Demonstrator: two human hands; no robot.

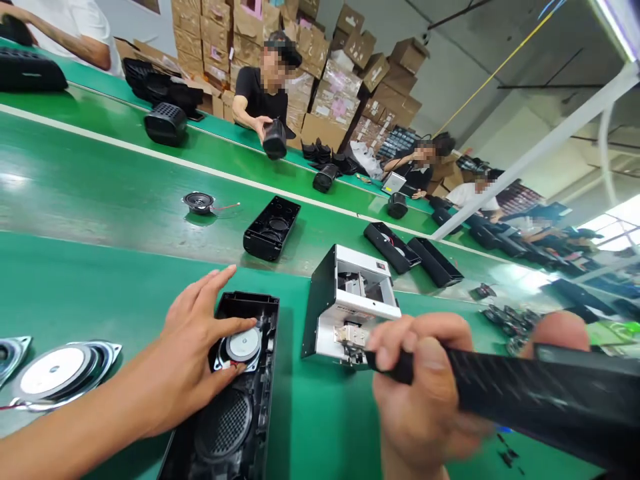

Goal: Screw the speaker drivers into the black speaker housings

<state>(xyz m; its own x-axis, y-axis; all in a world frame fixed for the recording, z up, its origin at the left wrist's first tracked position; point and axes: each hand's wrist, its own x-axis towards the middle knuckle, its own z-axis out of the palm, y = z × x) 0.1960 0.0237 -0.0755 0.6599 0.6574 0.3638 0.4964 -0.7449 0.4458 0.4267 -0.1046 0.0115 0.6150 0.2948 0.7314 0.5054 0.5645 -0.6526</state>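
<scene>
My left hand (pixel 193 353) rests on an open black speaker housing (pixel 235 400), fingers spread, thumb pressing a round silver speaker driver (pixel 243 345) seated in it. My right hand (pixel 425 393) is wrapped round a long black tool (pixel 525 393), probably an electric screwdriver. The tool's tip points at the mouth of a small white and black box machine (pixel 350 307) standing right of the housing.
Two loose speaker drivers (pixel 55 370) lie at the left edge of the green bench. On the belt beyond lie another driver (pixel 199 202) and black housings (pixel 271 228). Several seated people work across the belt, before stacked cardboard boxes (pixel 320 60).
</scene>
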